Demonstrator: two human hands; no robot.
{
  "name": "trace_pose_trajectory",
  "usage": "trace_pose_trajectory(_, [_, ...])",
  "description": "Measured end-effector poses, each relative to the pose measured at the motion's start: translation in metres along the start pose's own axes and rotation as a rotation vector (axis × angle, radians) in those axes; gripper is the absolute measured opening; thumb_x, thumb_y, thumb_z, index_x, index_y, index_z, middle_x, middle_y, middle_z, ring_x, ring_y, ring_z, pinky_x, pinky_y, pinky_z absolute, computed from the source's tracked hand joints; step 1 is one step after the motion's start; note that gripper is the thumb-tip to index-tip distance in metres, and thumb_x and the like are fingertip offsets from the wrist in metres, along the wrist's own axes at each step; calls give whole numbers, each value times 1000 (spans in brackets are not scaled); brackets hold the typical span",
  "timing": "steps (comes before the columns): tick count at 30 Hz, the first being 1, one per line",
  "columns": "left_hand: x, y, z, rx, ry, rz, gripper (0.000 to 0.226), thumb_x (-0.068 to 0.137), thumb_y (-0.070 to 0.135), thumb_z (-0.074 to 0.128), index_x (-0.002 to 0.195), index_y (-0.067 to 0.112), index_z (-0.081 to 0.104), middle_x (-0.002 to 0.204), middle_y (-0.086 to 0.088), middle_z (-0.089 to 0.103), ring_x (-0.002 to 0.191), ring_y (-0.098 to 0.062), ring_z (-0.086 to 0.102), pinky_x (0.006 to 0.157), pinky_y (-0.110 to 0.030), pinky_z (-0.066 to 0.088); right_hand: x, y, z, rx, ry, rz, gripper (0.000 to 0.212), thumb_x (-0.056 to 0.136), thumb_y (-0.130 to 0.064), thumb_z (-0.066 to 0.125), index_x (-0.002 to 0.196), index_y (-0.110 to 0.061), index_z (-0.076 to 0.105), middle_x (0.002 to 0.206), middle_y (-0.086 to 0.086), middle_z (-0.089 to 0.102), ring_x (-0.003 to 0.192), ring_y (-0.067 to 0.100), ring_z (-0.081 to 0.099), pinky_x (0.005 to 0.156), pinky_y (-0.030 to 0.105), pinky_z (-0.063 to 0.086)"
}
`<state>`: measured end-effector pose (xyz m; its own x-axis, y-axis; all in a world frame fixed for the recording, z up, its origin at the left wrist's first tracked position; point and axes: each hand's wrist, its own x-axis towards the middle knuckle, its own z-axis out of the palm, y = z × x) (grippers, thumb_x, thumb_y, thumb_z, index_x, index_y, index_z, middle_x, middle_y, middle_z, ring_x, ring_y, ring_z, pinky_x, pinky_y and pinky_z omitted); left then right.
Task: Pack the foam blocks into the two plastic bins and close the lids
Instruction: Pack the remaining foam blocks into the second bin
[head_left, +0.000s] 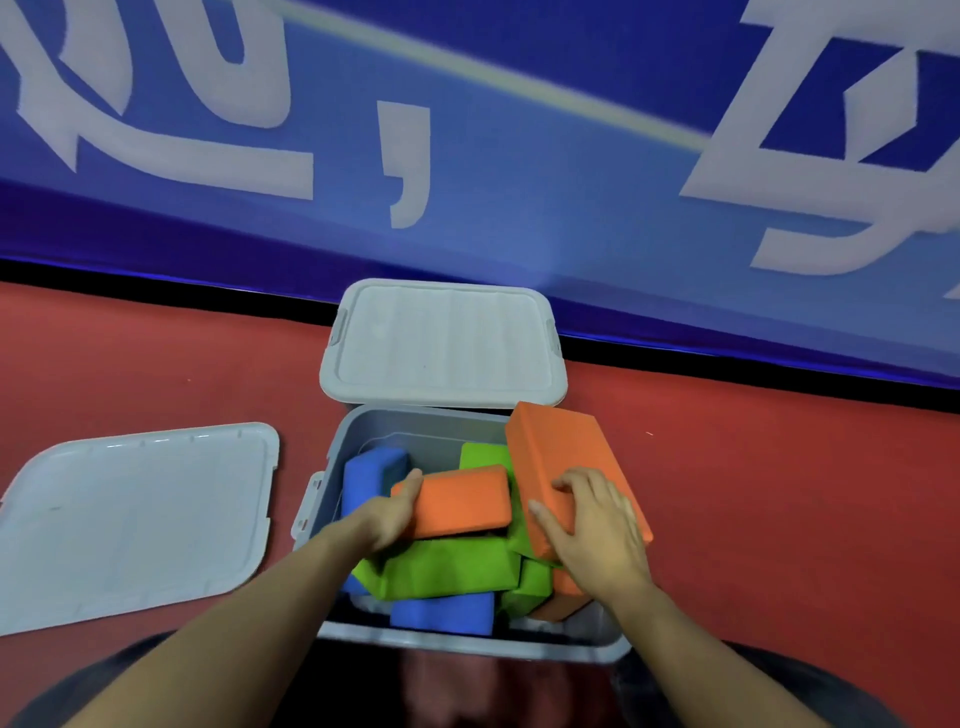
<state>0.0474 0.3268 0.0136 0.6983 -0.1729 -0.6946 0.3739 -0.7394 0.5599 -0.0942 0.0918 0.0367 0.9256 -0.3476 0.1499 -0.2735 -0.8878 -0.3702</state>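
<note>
Foam blocks: orange, green and blue pieces lie jumbled in the open grey bin (332, 467), piled loosely rather than flat.
Left grip: the left hand (392, 512) is clamped on the near end of a small orange block (462, 506), thumb on top, holding it across the heap.
Right grip: the right hand (592, 519) grasps the lower end of a large orange block (561, 457), fingers spread over its top face; the block tilts up and away from the hand, its far corner above the bin's far right rim.
Under the hands: a broad green block (452, 569) lies slantwise directly below both grips, a blue block (441, 613) nearer the person beneath it, another blue block (371, 475) upright just beyond the left hand.
Second bin: beyond both hands, its lid (441, 343) already on.
Loose lid: a grey lid (135, 519) lies flat on the red floor (779, 493), well to the left of the left hand.
Stage, by my reading: fitting the last blocks into the open bin.
Risk: the tilted large block looks proud of the rim; left so, the lid would likely rock or fail to latch.
Risk: pressing it down onto the slanted green block could wedge the heap or spring a piece out.
</note>
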Motion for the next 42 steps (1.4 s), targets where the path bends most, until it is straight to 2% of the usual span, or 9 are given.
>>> trace_pose_trajectory(7, [-3, -23, -2, -11, -32, 92, 99, 90, 84, 18, 146, 9, 50, 150, -14, 50, 134, -31, 48, 118, -45, 31, 16, -56, 10, 31, -91, -128, 59, 92, -70, 34, 128, -28, 55, 134, -10, 51, 127, 12, 46, 112, 33, 33])
trace_pose_trajectory(11, [11, -33, -26, 8, 40, 100, 74, 104, 63, 21, 121, 4, 64, 131, -24, 60, 117, -36, 58, 101, -40, 41, 30, -92, 24, 18, -125, -183, 58, 89, -69, 37, 126, -28, 57, 130, -8, 56, 123, 16, 51, 110, 34, 35])
trace_pose_trajectory(14, [33, -38, -51, 77, 111, 91, 67, 107, 49, 29, 123, -7, 61, 128, -28, 62, 121, -39, 58, 98, -38, 42, 42, -113, 39, 1, -189, -209, 62, 83, -72, 36, 124, -30, 57, 127, -9, 58, 120, 18, 53, 108, 33, 35])
trace_pose_trajectory(17, [56, -40, -76, 167, 169, 158, 44, 105, 39, 40, 116, 1, 61, 114, -18, 68, 112, -35, 62, 88, -35, 44, 49, -128, 58, 13, -265, -274, 61, 81, -75, 42, 122, -32, 58, 123, -13, 61, 118, 15, 55, 109, 32, 36])
trace_pose_trajectory(21, [84, -46, -90, 266, 166, 292, 40, 103, 27, 49, 136, 7, 57, 135, -12, 63, 125, -32, 57, 99, -32, 42, 59, -147, 85, -19, -325, -343, 62, 81, -74, 49, 122, -29, 63, 122, -11, 65, 117, 16, 58, 106, 32, 38])
trace_pose_trajectory(25, [106, -53, -81, 316, 71, 369, 45, 105, 20, 47, 149, 8, 44, 155, -11, 46, 141, -27, 45, 116, -33, 34, 88, -160, 103, -86, -371, -250, 61, 83, -73, 58, 125, -29, 61, 125, -8, 65, 119, 19, 57, 103, 35, 39])
trace_pose_trajectory(32, [125, -60, -71, 482, 10, 285, 49, 107, 31, 39, 153, 13, 34, 168, -8, 20, 150, -26, 31, 119, -41, 28, 107, -166, 117, -137, -542, -129, 71, 83, -76, 55, 135, -28, 56, 137, -5, 60, 126, 22, 56, 105, 39, 41])
trace_pose_trajectory(36, [126, -56, -63, 621, 148, 280, 52, 106, 42, 37, 151, 17, 34, 154, -9, 37, 138, -30, 44, 110, -44, 33, 107, -159, 114, -94, -636, -15, 67, 86, -67, 60, 136, -22, 56, 138, 0, 61, 128, 25, 56, 103, 37, 45])
trace_pose_trajectory(42, [126, -47, -51, 866, 253, 195, 62, 100, 63, 34, 137, 18, 53, 140, -12, 44, 134, -29, 37, 108, -43, 31, 109, -147, 100, -230, -739, 38, 62, 86, -71, 51, 119, -21, 65, 122, 5, 68, 115, 28, 63, 87, 37, 46])
